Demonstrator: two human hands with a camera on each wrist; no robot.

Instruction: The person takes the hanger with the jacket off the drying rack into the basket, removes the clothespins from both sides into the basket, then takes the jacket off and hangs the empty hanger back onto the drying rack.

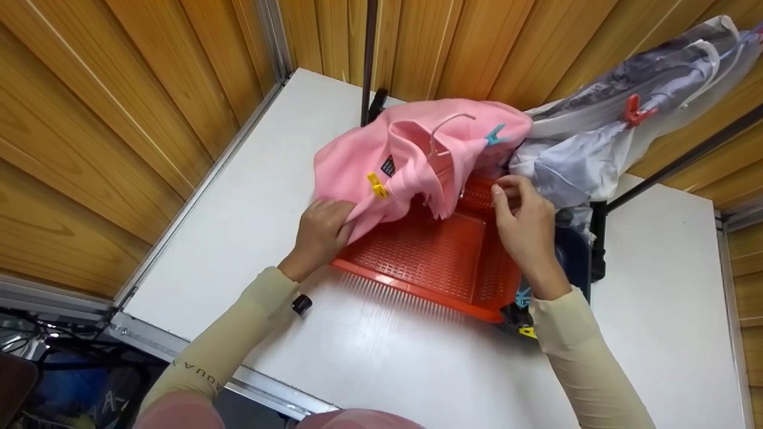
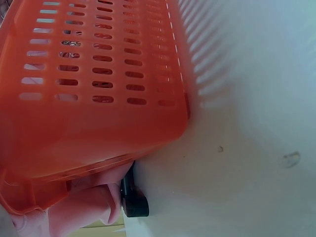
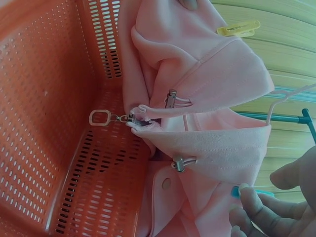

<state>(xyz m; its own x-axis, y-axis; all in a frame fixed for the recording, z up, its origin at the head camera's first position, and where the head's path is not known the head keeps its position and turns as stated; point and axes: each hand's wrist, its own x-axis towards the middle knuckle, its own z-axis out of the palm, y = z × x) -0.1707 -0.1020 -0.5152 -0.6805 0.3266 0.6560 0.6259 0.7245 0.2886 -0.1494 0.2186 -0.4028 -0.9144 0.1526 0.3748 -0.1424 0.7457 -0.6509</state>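
A pink zip-up garment (image 1: 357,152) on a hanger (image 1: 434,134) lies over the back of a red plastic basket (image 1: 411,250). My left hand (image 1: 325,229) grips its fabric at the basket's left side. A yellow clothespin (image 1: 377,185) clips one side near the collar, and a blue clothespin (image 1: 494,135) the other. Over the basket's right side, my right hand (image 1: 527,223) holds nothing, its fingers loosely bent, below the blue clothespin. In the right wrist view, the garment's zipper pull (image 3: 100,117) hangs toward the basket, and my right fingertips (image 3: 252,200) overlap the blue clothespin.
Bagged clothes (image 1: 572,161) with a red clothespin (image 1: 636,111) hang at the right. Beside the basket sits a dark blue container (image 1: 573,256) with clothespins near it. Dark rack poles (image 1: 368,65) rise at the back and right. A small black object (image 1: 302,304) lies on the white tabletop (image 1: 226,238).
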